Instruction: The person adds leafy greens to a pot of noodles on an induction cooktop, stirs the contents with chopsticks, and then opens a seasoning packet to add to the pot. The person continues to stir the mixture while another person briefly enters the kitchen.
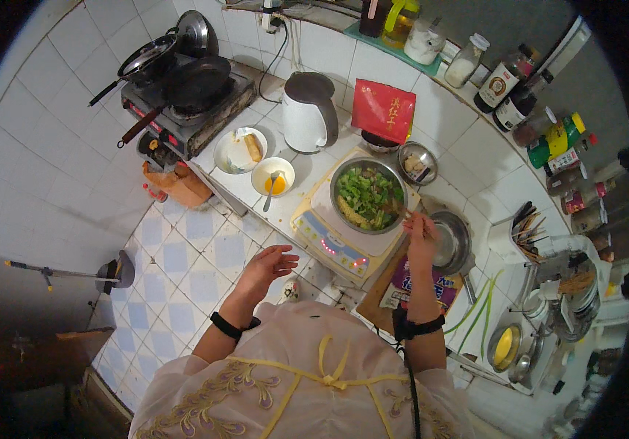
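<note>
My right hand (422, 236) grips chopsticks (396, 208), whose far ends reach into a round metal pot (338, 218). Chopped leafy greens (366, 189) and a pale yellow clump of noodles (350, 211) fill the pot. It stands on a white and yellow cooktop (306, 230) with red lights lit on its panel. My left hand (273, 266) is held in the air near the counter's front edge, fingers apart, holding nothing. A white bowl (256, 185) with egg yolk and a spoon (269, 192) sits left of the cooktop, beside a plate (226, 153) with a rolled food piece.
An electric kettle (303, 118) and a red packet (384, 110) stand behind. At the left is a stove (221, 110) with pans. A metal saucepan (450, 241), a purple package (440, 288), green onions (484, 313) and a metal bowl (516, 356) lie to the right.
</note>
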Demonstrator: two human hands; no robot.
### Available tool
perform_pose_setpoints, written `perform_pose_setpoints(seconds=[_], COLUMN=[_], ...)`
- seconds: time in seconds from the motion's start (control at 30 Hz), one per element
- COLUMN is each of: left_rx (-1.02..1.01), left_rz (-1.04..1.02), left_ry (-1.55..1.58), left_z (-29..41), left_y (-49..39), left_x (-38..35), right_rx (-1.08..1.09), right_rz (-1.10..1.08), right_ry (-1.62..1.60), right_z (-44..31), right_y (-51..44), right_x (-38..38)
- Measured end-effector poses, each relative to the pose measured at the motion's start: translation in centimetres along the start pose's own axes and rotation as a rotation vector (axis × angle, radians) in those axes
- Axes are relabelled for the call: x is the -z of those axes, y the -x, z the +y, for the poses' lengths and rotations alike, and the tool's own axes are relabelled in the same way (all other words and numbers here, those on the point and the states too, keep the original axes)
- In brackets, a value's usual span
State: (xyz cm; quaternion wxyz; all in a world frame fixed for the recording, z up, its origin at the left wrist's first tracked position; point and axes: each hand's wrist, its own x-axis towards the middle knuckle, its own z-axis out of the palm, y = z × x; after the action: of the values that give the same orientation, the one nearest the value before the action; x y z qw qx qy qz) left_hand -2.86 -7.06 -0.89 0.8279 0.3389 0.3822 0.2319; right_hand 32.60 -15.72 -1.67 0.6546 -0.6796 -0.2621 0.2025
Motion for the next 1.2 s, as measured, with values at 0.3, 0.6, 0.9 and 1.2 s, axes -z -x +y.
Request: perform_pose_setpoints(seconds=[0.3, 0.6, 0.9, 1.2], left_rx=[0.013, 0.004, 0.004, -0.005], left_rz=[-0.017, -0.001, -0.006, -0.028], left_ry=[-0.005, 0.003, -0.003, 0.003], left_z=[-0.2, -0.4, -0.2, -0.1], left_y=[-0.2, -0.1, -0.3, -0.5], left_x=[-0.2, 0.1, 0.1, -0.1], right_rx=[0.179, 0.049, -0.069, -0.059], right_rz=[-0.151, 0.020, -0.049, -0.196], right_ry=[0.134, -0.098, -0.032, -0.209], right_z=[2.5, -0.2, 1.9, -0.7], right_y=[-2.2, -3.2, -2.3, -1.9], right_x=[-1.0, -1.2, -1.4, -2.7])
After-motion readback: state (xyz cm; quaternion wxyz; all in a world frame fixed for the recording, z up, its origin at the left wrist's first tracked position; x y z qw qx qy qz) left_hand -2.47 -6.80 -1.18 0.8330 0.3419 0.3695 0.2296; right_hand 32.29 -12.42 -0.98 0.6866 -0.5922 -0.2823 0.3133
